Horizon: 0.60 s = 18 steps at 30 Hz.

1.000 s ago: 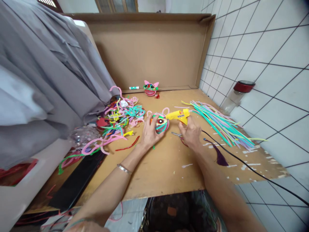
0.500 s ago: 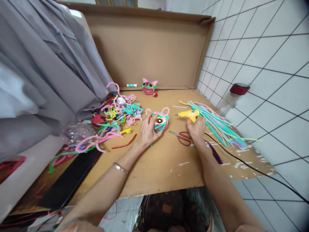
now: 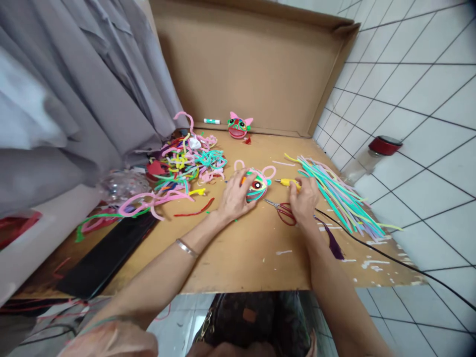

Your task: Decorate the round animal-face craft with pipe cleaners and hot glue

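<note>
My left hand [image 3: 237,196] is wrapped round a colourful animal head made of pipe cleaners [image 3: 258,186], with pink loop ears and a large eye showing. Part of the head is hidden behind my fingers. In my right hand [image 3: 305,201] is a yellow hot glue gun [image 3: 288,182], its nozzle pointing left, close to the head's right side but apart from it. Red-handled scissors [image 3: 285,214] lie on the table between the two hands, their handles partly beside my right hand.
A tangle of pipe cleaners [image 3: 201,161] lies on the left, a bundle of straight ones [image 3: 342,198] on the right. A finished-looking animal head [image 3: 239,128] stands at the back by a marker [image 3: 211,121]. A purple tassel [image 3: 334,243] and black cable [image 3: 372,253] lie right.
The glue gun has turned in my right hand, its body now seen narrower, and its nozzle is nearer the animal head. My left hand still holds the head. The whole view has shifted slightly.
</note>
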Each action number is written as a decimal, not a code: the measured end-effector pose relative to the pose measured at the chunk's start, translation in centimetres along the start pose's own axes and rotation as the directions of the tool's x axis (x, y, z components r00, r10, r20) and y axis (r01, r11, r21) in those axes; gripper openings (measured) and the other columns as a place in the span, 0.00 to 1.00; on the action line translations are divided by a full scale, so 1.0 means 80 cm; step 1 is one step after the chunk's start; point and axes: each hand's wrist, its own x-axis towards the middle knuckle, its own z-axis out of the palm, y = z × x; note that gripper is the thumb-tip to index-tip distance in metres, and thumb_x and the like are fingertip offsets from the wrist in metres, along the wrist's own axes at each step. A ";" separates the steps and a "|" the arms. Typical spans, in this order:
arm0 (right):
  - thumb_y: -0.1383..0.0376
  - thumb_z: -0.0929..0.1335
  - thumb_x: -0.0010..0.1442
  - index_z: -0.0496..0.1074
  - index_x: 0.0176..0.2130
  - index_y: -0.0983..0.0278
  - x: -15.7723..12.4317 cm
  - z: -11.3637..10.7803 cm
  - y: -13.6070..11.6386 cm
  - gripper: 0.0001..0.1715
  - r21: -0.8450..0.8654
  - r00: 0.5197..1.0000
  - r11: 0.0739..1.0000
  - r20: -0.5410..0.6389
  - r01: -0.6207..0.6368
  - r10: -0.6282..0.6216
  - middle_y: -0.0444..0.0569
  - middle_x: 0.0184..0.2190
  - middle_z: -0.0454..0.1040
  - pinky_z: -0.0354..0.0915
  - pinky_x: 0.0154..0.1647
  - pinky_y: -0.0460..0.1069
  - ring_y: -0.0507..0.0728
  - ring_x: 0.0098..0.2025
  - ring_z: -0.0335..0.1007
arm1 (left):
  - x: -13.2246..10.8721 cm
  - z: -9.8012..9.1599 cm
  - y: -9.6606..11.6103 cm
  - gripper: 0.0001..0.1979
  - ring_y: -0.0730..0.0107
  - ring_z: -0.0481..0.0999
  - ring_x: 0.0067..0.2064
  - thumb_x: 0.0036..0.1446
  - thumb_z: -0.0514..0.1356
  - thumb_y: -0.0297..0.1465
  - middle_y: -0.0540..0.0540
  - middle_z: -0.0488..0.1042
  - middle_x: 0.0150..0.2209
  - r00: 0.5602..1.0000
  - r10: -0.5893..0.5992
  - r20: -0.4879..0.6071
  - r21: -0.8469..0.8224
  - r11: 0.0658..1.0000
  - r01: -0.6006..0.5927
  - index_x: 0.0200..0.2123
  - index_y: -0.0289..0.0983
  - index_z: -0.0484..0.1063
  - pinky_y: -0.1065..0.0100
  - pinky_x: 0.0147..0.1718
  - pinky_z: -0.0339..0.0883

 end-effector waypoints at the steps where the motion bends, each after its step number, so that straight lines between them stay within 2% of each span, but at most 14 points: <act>1: 0.56 0.65 0.59 0.69 0.34 0.62 -0.005 0.004 -0.011 0.12 0.159 0.998 0.985 0.030 -0.063 0.059 0.52 0.33 0.71 0.67 0.41 0.57 0.59 0.36 0.67 | 0.000 0.000 0.001 0.38 0.43 0.58 0.66 0.50 0.64 0.33 0.32 0.57 0.64 1.000 0.009 0.017 0.011 1.000 -0.009 0.64 0.38 0.56 0.45 0.62 0.57; 3: 0.51 0.68 0.54 0.66 0.33 0.61 -0.015 0.015 -0.031 0.16 0.430 0.961 0.861 0.173 -0.270 0.216 0.45 0.28 0.70 0.68 0.33 0.52 0.55 0.30 0.67 | 0.001 0.000 0.004 0.38 0.42 0.57 0.66 0.49 0.64 0.32 0.33 0.56 0.65 0.999 0.013 0.050 0.025 1.000 -0.014 0.64 0.40 0.57 0.44 0.62 0.57; 5: 0.50 0.72 0.49 0.64 0.34 0.60 -0.023 0.028 -0.042 0.21 0.558 0.903 0.712 0.315 -0.425 0.292 0.43 0.28 0.70 0.69 0.29 0.50 0.53 0.28 0.68 | 0.002 0.000 0.006 0.38 0.42 0.57 0.66 0.49 0.64 0.32 0.35 0.56 0.65 0.998 0.010 0.068 0.036 0.999 -0.013 0.63 0.41 0.57 0.44 0.62 0.57; 8: 0.52 0.75 0.43 0.61 0.35 0.59 -0.028 0.040 -0.045 0.26 0.642 0.861 0.574 0.401 -0.509 0.314 0.40 0.30 0.71 0.70 0.28 0.48 0.51 0.28 0.69 | 0.003 -0.001 0.007 0.37 0.42 0.57 0.66 0.50 0.63 0.33 0.34 0.57 0.65 0.997 0.016 0.072 0.045 0.999 -0.019 0.63 0.40 0.57 0.44 0.62 0.57; 11: 0.53 0.75 0.43 0.59 0.35 0.58 -0.027 0.041 -0.042 0.27 0.666 0.852 0.532 0.427 -0.523 0.304 0.39 0.30 0.70 0.70 0.29 0.48 0.50 0.27 0.69 | 0.003 0.001 0.006 0.37 0.42 0.58 0.66 0.51 0.63 0.35 0.34 0.57 0.65 0.997 0.023 0.073 0.029 0.999 -0.025 0.64 0.40 0.57 0.44 0.63 0.56; 18: 0.53 0.74 0.42 0.60 0.33 0.59 -0.024 0.039 -0.044 0.25 0.650 0.847 0.545 0.439 -0.530 0.299 0.38 0.28 0.69 0.68 0.27 0.46 0.50 0.26 0.68 | 0.002 0.003 0.004 0.36 0.42 0.57 0.66 0.51 0.63 0.34 0.36 0.58 0.65 0.997 0.033 0.069 -0.014 0.999 -0.032 0.63 0.41 0.58 0.43 0.63 0.55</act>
